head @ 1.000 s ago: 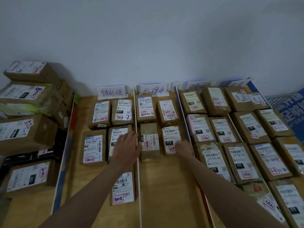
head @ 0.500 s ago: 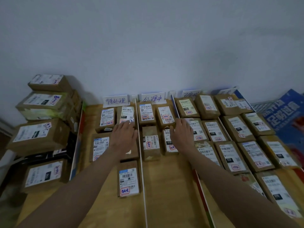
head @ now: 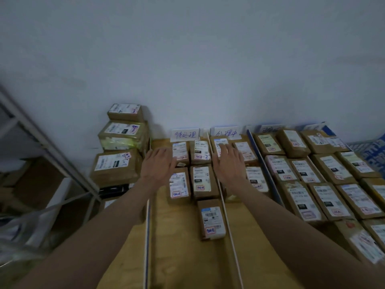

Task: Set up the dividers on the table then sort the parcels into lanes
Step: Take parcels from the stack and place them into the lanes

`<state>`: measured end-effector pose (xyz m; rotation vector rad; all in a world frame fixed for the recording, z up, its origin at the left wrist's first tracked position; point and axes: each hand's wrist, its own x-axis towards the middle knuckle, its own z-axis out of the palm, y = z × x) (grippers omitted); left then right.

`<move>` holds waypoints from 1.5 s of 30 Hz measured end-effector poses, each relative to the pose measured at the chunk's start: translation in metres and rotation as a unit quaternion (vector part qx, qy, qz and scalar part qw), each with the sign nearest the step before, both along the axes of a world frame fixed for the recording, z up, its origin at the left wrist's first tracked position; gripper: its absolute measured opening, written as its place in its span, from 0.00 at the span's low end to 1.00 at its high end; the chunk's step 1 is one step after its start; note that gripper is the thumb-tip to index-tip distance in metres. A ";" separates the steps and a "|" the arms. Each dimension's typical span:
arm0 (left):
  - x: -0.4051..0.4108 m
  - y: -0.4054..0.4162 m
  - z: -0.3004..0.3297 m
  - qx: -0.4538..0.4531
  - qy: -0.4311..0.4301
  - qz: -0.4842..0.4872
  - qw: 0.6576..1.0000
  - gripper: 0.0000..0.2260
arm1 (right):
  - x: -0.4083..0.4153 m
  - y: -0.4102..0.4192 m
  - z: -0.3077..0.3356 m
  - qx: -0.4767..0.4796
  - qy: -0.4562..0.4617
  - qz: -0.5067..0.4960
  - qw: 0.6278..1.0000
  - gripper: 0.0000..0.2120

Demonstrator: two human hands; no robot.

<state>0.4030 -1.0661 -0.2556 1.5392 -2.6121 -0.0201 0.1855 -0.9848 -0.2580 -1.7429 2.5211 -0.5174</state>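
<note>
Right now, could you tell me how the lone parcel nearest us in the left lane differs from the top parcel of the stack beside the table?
The lone parcel lies flat on the table, inside a lane; the top parcel sits off the table, on a stack of others. The lone parcel's label runs lengthwise toward us; the top parcel's runs crosswise. Both are brown boxes with white labels and a red-outlined sticker.

Two forearms in view, both bare wrist to lower frame edge; no sleeves, cuffs visible. Left hand (head: 158,165) and right hand (head: 228,162): no gloves, no rings, no watch or wristband seen. Fingers slim, nails short as far as blur allows. No marks or tape on either arm.
</note>
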 end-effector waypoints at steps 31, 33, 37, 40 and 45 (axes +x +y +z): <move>0.239 -0.129 -0.098 0.190 0.201 0.231 0.933 0.25 | 0.270 -0.158 -0.062 0.121 -0.357 -0.011 0.926 0.20; 0.231 -0.128 -0.105 0.224 0.254 0.286 0.896 0.25 | 0.272 -0.163 -0.064 0.132 -0.379 -0.028 0.916 0.20; 0.223 -0.126 -0.111 0.235 0.330 0.322 0.855 0.23 | 0.269 -0.169 -0.065 0.132 -0.396 -0.033 0.908 0.22; 0.226 -0.129 -0.107 0.208 0.358 0.332 0.847 0.22 | 0.266 -0.170 -0.061 0.138 -0.418 -0.034 0.897 0.22; 0.240 -0.138 -0.094 0.182 0.364 0.303 0.862 0.18 | 0.264 -0.162 -0.043 0.183 -0.509 -0.040 0.840 0.12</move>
